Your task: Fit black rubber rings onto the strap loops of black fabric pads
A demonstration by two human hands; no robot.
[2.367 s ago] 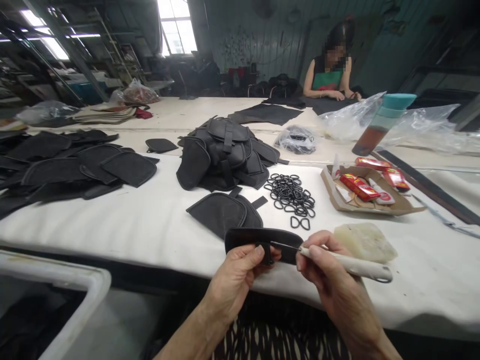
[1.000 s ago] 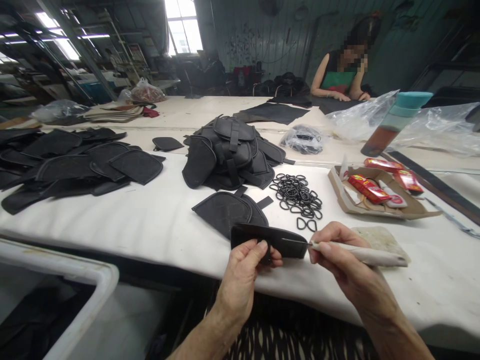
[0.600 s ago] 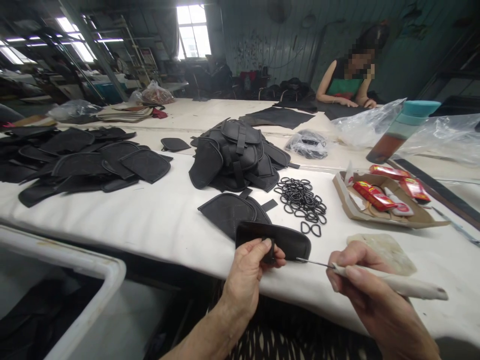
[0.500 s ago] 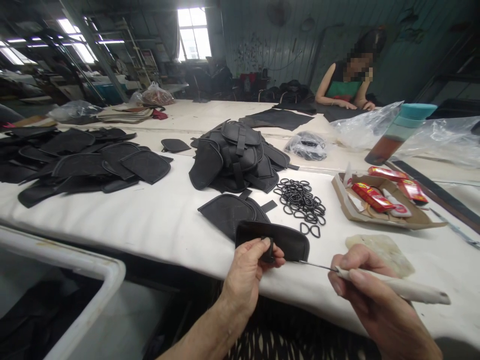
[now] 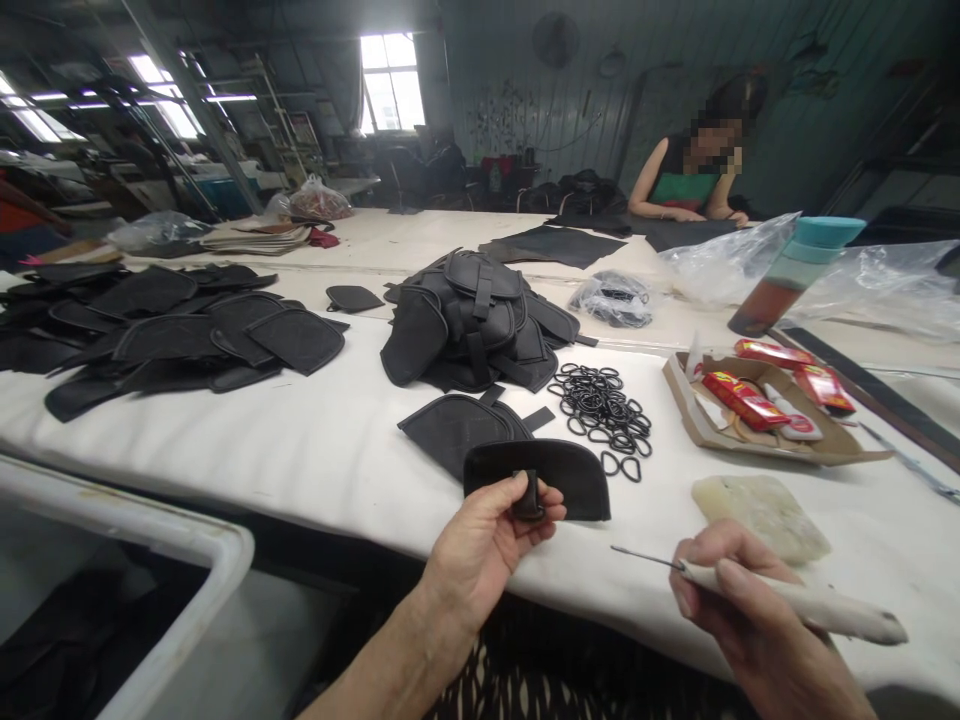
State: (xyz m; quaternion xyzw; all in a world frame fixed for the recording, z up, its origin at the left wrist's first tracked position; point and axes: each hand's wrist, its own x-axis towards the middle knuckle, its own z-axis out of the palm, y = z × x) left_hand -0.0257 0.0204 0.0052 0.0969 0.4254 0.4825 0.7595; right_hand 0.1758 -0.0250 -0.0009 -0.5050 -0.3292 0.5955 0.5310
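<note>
My left hand pinches the folded strap of a black leather-like flap with piped edges, held up at the table's front edge. An awl with a pale wrapped handle and a thin metal shaft lies in my right hand. Its tip points left, apart from the flap. Just behind the flap, another black piece with straps lies on the table. Black D-rings are heaped to its right. A yellowish wax-like block sits beyond my right hand.
Black pieces are piled at centre and left. An open cardboard box holds red packets. Behind it leans a teal-lidded bottle. A white-rimmed bin stands at front left. A person works across the table.
My right hand has drawn the awl down and away from the flap, leaving a gap at its tip. The left hand has shifted slightly left with the flap, now turned more upright.
</note>
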